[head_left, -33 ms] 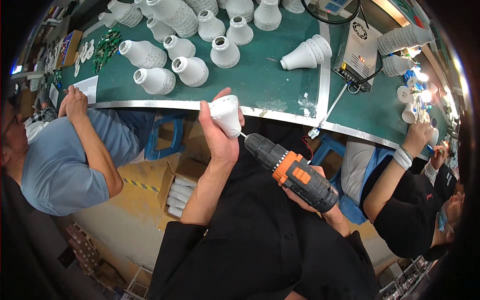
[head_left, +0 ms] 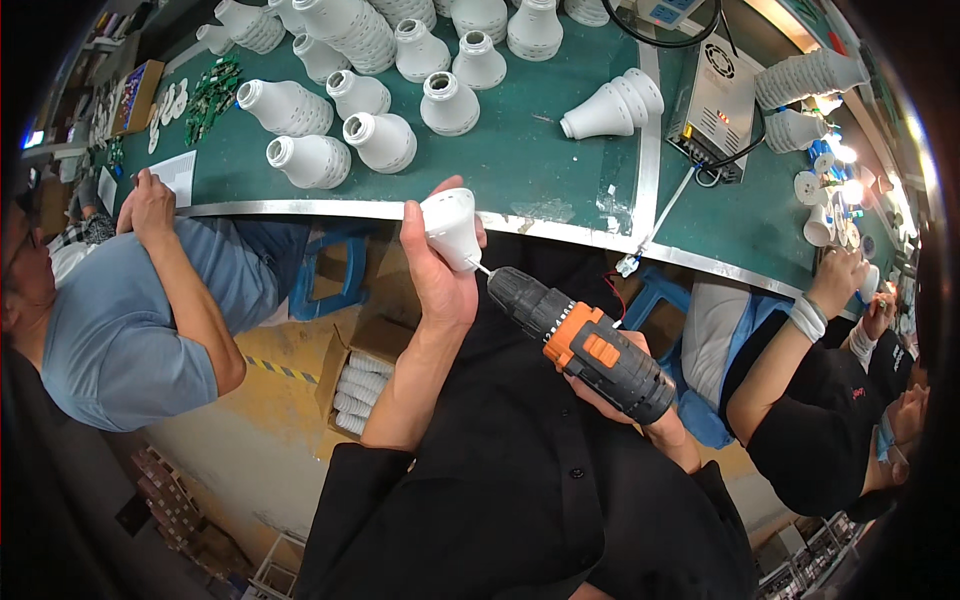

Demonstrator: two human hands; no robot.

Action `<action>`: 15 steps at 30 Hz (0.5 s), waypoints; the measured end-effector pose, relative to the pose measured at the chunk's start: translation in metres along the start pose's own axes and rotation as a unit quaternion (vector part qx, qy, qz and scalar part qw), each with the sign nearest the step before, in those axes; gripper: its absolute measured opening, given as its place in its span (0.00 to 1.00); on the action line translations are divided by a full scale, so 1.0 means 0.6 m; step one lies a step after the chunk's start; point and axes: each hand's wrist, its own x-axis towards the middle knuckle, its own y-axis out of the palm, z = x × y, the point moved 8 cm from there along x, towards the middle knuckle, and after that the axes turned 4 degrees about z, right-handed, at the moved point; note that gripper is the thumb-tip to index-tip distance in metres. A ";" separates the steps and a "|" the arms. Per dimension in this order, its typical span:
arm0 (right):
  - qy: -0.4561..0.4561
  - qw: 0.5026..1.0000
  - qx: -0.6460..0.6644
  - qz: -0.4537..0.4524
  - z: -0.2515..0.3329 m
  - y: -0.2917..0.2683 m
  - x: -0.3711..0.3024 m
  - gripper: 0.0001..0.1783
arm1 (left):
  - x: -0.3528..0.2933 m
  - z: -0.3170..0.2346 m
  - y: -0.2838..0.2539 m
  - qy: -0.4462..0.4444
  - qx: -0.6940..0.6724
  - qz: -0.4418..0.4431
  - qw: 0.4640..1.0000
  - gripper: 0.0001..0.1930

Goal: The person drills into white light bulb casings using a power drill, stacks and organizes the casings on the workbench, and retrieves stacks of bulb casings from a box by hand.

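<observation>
Gripped a white flared housing (head_left: 452,225) in the left hand (head_left: 440,285), clasped between thumb and fingers just above the centre of the frame. Pointed its narrow end down, probably to offer that end to the bit (head_left: 481,267). Held an orange-and-black drill (head_left: 590,345) in the right hand (head_left: 600,398), aimed up and left, apparently to line up with the housing. Had the bit's tip at the narrow end; could not tell whether just touching or inside. Held both on the near side of the green bench (head_left: 530,165), likely for elbow room. Had more white housings (head_left: 380,143) upright across the upper left and upper middle, perhaps for easy reach, with a nested stack (head_left: 615,105) lying sideways farther right. Saw white ribbed parts (head_left: 362,390) in a carton (head_left: 330,385) left of the left forearm.
</observation>
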 end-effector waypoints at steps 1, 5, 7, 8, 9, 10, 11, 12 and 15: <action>0.012 0.999 -0.020 0.027 -0.010 0.011 -0.015 0.15 | -0.001 -0.002 -0.004 0.008 0.003 -0.011 1.000 0.36; 0.083 0.991 0.070 0.072 -0.042 0.033 -0.027 0.15 | -0.006 -0.007 -0.007 0.027 0.002 -0.015 1.000 0.34; 0.064 0.995 0.045 0.062 -0.031 0.029 -0.018 0.14 | -0.010 -0.009 -0.005 0.031 0.010 -0.012 0.999 0.34; 0.045 0.998 0.020 0.051 -0.024 0.026 -0.013 0.14 | -0.011 -0.010 -0.003 0.036 0.018 -0.009 0.999 0.33; 0.045 0.998 0.019 0.050 -0.026 0.028 -0.011 0.14 | -0.010 -0.010 -0.003 0.035 0.019 -0.008 0.999 0.33; 0.043 0.997 0.040 0.051 -0.028 0.031 -0.010 0.14 | -0.009 -0.010 -0.002 0.040 0.022 -0.001 0.999 0.33; 0.043 0.996 0.061 0.053 -0.029 0.033 -0.010 0.14 | -0.009 -0.010 -0.002 0.044 0.025 0.005 0.999 0.33; 0.043 0.996 0.061 0.052 -0.026 0.032 -0.007 0.14 | -0.008 -0.008 -0.003 0.044 0.025 0.006 0.999 0.33; 0.029 0.998 0.042 0.036 -0.014 0.021 -0.001 0.14 | -0.006 -0.018 0.004 0.076 0.051 0.031 0.995 0.34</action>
